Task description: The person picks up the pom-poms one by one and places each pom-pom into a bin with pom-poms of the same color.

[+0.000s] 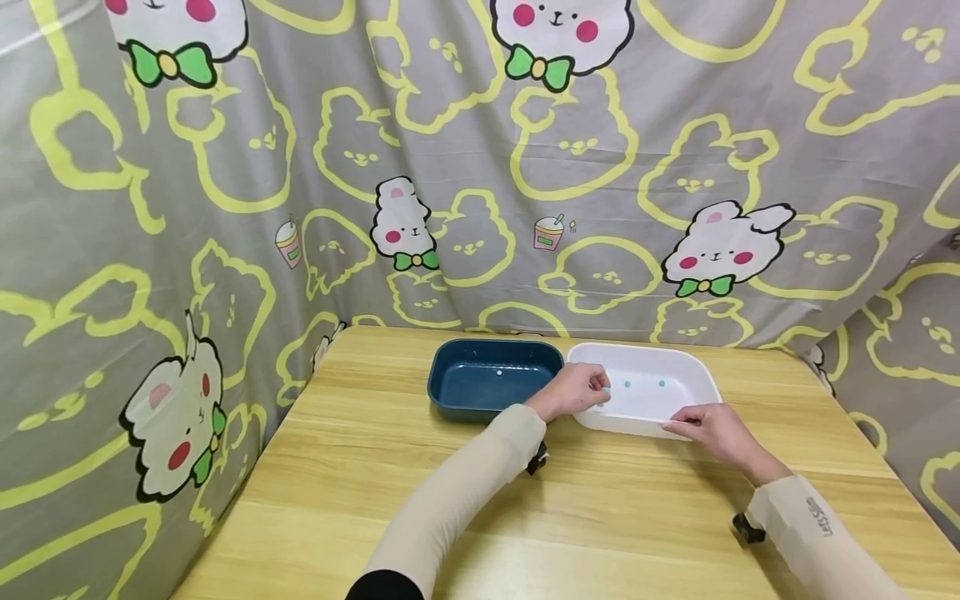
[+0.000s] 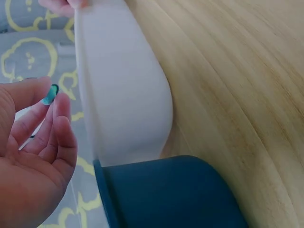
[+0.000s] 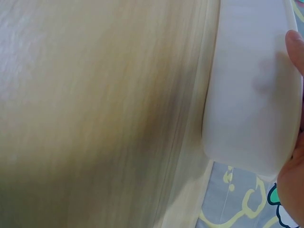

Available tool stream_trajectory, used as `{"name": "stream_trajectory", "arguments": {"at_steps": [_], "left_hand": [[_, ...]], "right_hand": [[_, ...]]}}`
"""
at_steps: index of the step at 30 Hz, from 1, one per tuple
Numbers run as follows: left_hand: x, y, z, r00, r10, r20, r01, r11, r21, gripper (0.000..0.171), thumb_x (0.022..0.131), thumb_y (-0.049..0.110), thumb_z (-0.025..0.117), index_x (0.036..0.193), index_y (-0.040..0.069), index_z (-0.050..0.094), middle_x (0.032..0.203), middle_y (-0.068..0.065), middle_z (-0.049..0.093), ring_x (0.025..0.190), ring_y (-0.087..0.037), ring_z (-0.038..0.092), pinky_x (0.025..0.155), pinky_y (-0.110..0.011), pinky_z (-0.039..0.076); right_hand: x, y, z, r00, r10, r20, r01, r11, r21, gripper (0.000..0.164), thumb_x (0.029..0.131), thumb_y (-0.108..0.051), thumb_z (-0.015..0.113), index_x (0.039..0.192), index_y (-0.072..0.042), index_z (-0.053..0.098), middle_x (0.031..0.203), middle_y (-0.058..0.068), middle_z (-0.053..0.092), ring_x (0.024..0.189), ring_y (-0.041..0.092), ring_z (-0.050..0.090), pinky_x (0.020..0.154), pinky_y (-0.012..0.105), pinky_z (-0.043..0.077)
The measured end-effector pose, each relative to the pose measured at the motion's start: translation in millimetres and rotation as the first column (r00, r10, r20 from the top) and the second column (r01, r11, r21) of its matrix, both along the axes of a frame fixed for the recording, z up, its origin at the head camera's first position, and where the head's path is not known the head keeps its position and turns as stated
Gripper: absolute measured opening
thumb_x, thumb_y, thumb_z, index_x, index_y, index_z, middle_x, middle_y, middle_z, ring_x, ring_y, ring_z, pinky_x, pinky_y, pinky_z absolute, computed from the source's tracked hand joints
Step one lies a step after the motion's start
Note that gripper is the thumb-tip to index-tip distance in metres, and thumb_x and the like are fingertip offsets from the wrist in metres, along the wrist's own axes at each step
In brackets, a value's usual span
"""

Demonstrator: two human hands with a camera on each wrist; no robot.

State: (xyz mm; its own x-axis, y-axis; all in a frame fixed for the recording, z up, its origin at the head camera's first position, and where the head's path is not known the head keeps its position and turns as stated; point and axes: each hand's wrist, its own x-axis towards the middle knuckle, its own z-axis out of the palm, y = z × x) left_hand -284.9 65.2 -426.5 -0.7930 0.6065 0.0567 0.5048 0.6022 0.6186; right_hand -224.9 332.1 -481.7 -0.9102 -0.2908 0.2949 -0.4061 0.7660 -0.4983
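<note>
My left hand [image 1: 573, 390] is over the left end of the white plastic tub [image 1: 633, 427]. Between thumb and fingertips it pinches a small teal piece [image 2: 50, 95], too small to identify. On the tub's floor lie two more teal pieces, one near the middle [image 1: 627, 384] and one further right [image 1: 662, 383]. My right hand [image 1: 716, 429] holds the tub's near rim toward its right corner; the thumb [image 3: 295, 47] lies along the outer wall, while the other fingers are mostly hidden.
A dark blue tub [image 1: 468, 412] stands against the white tub's left side, with a small white spot or piece [image 1: 499, 372] on its floor. Both sit toward the back of a wooden table [image 1: 585, 517]. A patterned curtain [image 1: 465, 150] hangs behind and at the sides.
</note>
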Motion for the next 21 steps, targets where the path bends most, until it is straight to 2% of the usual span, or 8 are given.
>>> {"name": "stream_trajectory", "arguments": {"at_steps": [13, 21], "left_hand": [[-7.3, -2.2, -9.5, 0.999, 0.045, 0.019, -0.045, 0.999, -0.001, 0.006, 0.090, 0.018, 0.066, 0.090, 0.013, 0.065, 0.080, 0.009, 0.058, 0.073, -0.003, 0.053, 0.065, -0.014, 0.042], [-13.7, -0.4, -11.2, 0.999, 0.045, 0.025, -0.045, 0.999, 0.014, 0.005, 0.090, 0.018, 0.066, 0.090, 0.013, 0.065, 0.080, 0.009, 0.059, 0.074, -0.003, 0.053, 0.066, -0.015, 0.042]], "right_hand": [[-0.1, -1.0, 0.6, 1.000, -0.002, 0.013, 0.002, 1.000, -0.003, 0.011, 0.082, -0.026, 0.074, 0.074, -0.019, 0.073, 0.067, -0.012, 0.065, 0.058, 0.002, 0.048, 0.054, 0.022, 0.040], [0.5, -2.0, 2.9, 1.000, -0.009, 0.017, 0.009, 1.000, 0.004, 0.011, 0.083, -0.026, 0.074, 0.073, -0.019, 0.073, 0.066, -0.011, 0.065, 0.058, 0.002, 0.048, 0.055, 0.023, 0.041]]}}
